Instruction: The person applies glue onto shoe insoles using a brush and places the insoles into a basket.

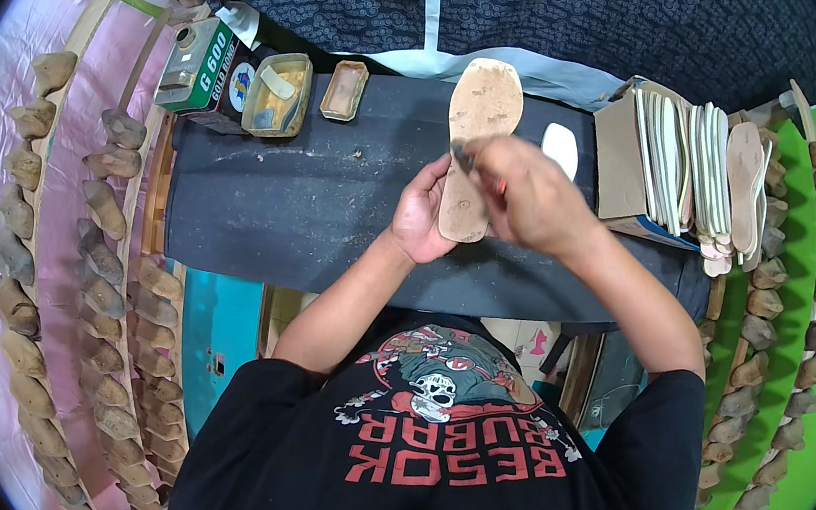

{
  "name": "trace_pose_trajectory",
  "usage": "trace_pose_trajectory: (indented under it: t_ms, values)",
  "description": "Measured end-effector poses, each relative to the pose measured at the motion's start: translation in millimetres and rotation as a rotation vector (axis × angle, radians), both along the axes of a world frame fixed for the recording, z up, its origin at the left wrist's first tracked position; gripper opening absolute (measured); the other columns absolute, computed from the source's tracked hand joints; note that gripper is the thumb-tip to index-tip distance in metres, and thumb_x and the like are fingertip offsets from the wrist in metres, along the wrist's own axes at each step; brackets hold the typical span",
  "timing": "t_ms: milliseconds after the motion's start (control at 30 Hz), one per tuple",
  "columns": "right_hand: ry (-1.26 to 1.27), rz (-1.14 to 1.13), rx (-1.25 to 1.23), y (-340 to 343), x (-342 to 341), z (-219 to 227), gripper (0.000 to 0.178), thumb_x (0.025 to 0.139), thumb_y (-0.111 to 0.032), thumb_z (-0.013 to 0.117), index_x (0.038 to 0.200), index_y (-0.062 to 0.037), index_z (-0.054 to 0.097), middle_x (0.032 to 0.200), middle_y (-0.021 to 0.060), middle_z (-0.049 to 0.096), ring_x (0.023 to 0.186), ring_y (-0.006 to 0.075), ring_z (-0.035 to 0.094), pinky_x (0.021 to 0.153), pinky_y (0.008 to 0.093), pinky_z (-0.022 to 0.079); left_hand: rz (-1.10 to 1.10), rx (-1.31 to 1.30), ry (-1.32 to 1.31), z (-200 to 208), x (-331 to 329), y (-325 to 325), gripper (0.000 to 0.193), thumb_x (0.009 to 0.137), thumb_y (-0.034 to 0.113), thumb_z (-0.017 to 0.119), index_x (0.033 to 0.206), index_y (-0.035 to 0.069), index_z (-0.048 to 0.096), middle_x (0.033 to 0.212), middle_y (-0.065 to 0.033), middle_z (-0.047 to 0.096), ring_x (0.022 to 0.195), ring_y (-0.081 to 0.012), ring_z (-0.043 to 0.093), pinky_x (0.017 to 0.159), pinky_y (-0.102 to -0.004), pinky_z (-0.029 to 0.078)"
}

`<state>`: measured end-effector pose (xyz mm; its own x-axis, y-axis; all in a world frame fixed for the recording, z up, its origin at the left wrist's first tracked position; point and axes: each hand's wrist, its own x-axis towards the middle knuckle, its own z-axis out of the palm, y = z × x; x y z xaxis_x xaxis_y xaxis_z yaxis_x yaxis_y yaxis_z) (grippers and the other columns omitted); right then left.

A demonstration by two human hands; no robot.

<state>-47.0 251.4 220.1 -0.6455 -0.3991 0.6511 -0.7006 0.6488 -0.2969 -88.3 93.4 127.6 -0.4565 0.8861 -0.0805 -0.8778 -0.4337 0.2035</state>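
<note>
My left hand (pixel 418 218) grips a tan shoe insole (pixel 486 103) by its edge, near the narrower end, and holds it lengthwise above the dark table (pixel 284 196). Small dark marks dot the insole's face. Over the middle of the insole, my right hand (pixel 535 197) is closed round a small tool (pixel 462 154) with a dark end. A bit of red shows between its fingers; blur and the fingers hide what kind of tool it is. A white, rounded flat piece (pixel 561 149) lies on the table beyond my right hand.
At the right, a cardboard box (pixel 625 164) holds several upright insoles (pixel 709 174). A green and black can (pixel 202 70), a yellowish tub (pixel 278 94) and a small tray (pixel 344 92) stand at the back left. Racks of wooden shoe lasts (pixel 26 166) flank both sides.
</note>
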Motion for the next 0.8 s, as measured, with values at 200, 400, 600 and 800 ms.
trace_pose_trajectory:
  t_ms: [200, 400, 600, 800]
  values:
    - [-0.108, 0.130, -0.035, -26.3, 39.0, -11.6, 0.031, 0.078, 0.001, 0.064, 0.106, -0.0012, 0.049, 0.083, 0.0128, 0.058, 0.074, 0.0318, 0.062, 0.065, 0.0409, 0.052, 0.013, 0.374, 0.163, -21.9, -11.4, 3.2, 0.058, 0.106, 0.034, 0.020, 0.157, 0.008, 0.026, 0.160, -0.0097, 0.033, 0.125, -0.0270, 0.057, 0.108, -0.0439, 0.046]
    - [-0.160, 0.027, -0.069, -10.6, 22.7, -1.3, 0.028, 0.083, 0.002, 0.065, 0.107, 0.0011, 0.049, 0.089, 0.0174, 0.063, 0.074, 0.0364, 0.067, 0.066, 0.0426, 0.053, 0.060, -0.018, 0.094, 4.8, 9.2, 10.9, 0.059, 0.106, 0.041, 0.024, 0.154, 0.009, 0.033, 0.154, -0.0069, 0.044, 0.117, -0.0220, 0.062, 0.104, -0.0399, 0.049]
    - [-0.067, 0.002, -0.011, -21.0, 35.5, -2.0, 0.027, 0.079, 0.000, 0.066, 0.101, -0.0012, 0.050, 0.088, 0.0138, 0.061, 0.077, 0.0322, 0.065, 0.067, 0.0426, 0.053, 0.152, 0.057, 0.178, -8.9, -3.5, 17.0, 0.057, 0.106, 0.040, 0.025, 0.154, 0.009, 0.033, 0.156, -0.0075, 0.041, 0.112, -0.0244, 0.063, 0.102, -0.0428, 0.051]
    - [-0.422, -0.043, -0.158, -1.4, 55.5, 3.8, 0.036, 0.088, 0.004, 0.062, 0.118, 0.0032, 0.044, 0.089, 0.0186, 0.063, 0.080, 0.0362, 0.070, 0.067, 0.0389, 0.056, 0.035, 0.139, 0.153, 1.5, 5.1, 18.3, 0.059, 0.106, 0.039, 0.027, 0.156, 0.008, 0.028, 0.159, -0.0071, 0.036, 0.113, -0.0213, 0.063, 0.106, -0.0431, 0.049]
